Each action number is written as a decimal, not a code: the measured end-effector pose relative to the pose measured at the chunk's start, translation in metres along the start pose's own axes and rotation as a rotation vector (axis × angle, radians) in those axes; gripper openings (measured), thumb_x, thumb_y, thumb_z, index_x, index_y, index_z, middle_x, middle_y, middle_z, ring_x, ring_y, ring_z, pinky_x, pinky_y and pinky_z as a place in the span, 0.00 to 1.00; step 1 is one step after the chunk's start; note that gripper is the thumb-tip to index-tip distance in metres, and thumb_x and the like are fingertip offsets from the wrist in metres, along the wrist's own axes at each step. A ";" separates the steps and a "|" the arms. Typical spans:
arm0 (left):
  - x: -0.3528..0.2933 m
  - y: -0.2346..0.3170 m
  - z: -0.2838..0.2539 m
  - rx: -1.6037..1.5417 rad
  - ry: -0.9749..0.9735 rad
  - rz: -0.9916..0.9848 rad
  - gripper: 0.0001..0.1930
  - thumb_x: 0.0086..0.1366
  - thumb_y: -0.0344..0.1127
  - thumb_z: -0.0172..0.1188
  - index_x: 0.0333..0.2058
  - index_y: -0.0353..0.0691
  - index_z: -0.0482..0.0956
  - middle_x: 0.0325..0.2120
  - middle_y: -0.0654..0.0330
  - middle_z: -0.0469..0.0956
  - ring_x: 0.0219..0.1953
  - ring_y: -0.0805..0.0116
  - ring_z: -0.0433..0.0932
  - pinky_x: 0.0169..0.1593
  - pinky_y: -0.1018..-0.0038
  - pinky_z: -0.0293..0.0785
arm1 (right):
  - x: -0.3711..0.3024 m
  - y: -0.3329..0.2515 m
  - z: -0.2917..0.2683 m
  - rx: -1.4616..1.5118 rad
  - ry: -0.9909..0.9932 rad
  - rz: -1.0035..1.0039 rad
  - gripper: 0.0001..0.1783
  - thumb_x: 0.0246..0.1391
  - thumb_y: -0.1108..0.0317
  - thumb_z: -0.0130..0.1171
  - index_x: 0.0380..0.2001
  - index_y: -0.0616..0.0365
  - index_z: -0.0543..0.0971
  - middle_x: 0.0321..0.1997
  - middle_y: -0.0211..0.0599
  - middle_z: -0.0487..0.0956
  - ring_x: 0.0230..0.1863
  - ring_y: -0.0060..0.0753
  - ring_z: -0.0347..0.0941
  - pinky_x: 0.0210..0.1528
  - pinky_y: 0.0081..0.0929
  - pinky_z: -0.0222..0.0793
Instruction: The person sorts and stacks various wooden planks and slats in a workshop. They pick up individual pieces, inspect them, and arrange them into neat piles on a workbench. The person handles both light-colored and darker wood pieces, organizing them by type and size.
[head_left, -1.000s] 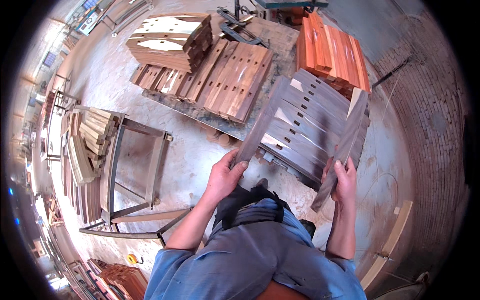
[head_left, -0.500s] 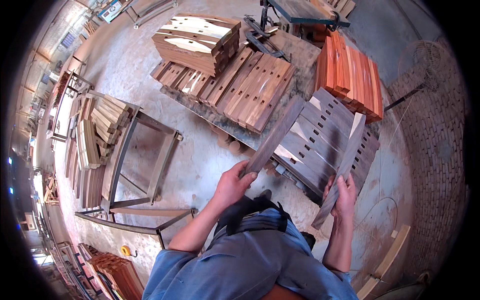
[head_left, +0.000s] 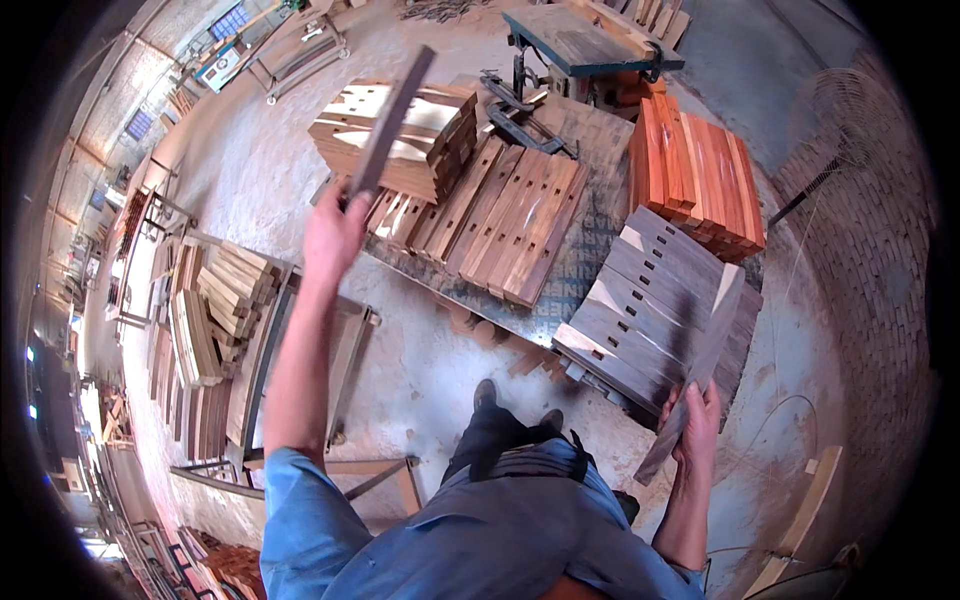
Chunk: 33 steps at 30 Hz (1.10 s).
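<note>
My left hand (head_left: 335,232) is closed on the lower end of a dark wooden slat (head_left: 393,125), raised and slanting up in front of a stack of mortised wooden boards (head_left: 440,150). On the right, my right hand (head_left: 692,420) grips a second wooden slat (head_left: 712,335) near its lower end. That slat tilts over a row of dark boards with square mortise holes (head_left: 655,300), covering part of it. Between the two hands, another row of brown mortised boards (head_left: 520,220) lies on the worktable (head_left: 590,215).
Reddish wood pieces (head_left: 700,175) stand stacked at the table's right rear. Metal clamps (head_left: 520,120) lie behind the brown boards. A rack with wooden bars (head_left: 215,310) stands at the left. A pedestal fan (head_left: 840,130) is at the far right. Behind the table is a blue-edged machine table (head_left: 590,45).
My left hand has swung its slat up and to the left, away from the dark boards. The right hand still holds its slat in nearly the same place. The view has shifted slightly.
</note>
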<state>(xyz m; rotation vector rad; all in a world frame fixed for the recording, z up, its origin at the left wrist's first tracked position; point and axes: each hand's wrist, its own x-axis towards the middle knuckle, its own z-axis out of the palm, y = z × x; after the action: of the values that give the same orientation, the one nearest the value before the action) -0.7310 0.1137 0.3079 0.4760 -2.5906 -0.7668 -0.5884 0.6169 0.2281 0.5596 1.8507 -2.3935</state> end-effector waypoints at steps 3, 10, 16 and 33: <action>0.074 -0.023 -0.008 0.156 0.048 -0.040 0.24 0.61 0.47 0.56 0.53 0.40 0.74 0.40 0.43 0.80 0.45 0.45 0.78 0.48 0.57 0.74 | -0.008 -0.002 0.005 -0.039 0.102 -0.010 0.11 0.61 0.62 0.52 0.41 0.55 0.66 0.25 0.33 0.72 0.17 0.25 0.69 0.17 0.23 0.67; 0.173 -0.067 -0.007 0.447 -0.002 -0.093 0.24 0.59 0.47 0.52 0.52 0.45 0.75 0.44 0.45 0.79 0.47 0.47 0.78 0.50 0.54 0.72 | -0.021 0.007 0.026 -0.024 0.234 -0.071 0.14 0.60 0.58 0.56 0.38 0.56 0.67 0.25 0.34 0.72 0.16 0.25 0.69 0.17 0.23 0.67; 0.233 -0.114 0.015 0.422 -0.072 -0.068 0.24 0.59 0.50 0.53 0.47 0.38 0.75 0.41 0.41 0.79 0.45 0.44 0.78 0.49 0.54 0.72 | -0.026 0.009 0.063 -0.014 0.320 -0.012 0.14 0.60 0.63 0.55 0.45 0.57 0.68 0.27 0.33 0.73 0.19 0.25 0.69 0.19 0.23 0.66; 0.065 -0.025 0.023 -0.223 -0.258 0.284 0.23 0.68 0.44 0.53 0.58 0.37 0.71 0.51 0.52 0.76 0.53 0.61 0.74 0.58 0.69 0.66 | 0.031 0.005 0.105 0.273 0.077 0.120 0.17 0.68 0.55 0.42 0.43 0.59 0.69 0.29 0.32 0.74 0.26 0.22 0.69 0.29 0.23 0.70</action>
<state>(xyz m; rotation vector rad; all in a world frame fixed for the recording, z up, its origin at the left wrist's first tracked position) -0.7922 0.0767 0.2935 -0.0621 -2.6758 -1.0557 -0.6417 0.5210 0.2354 0.7704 1.4748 -2.5926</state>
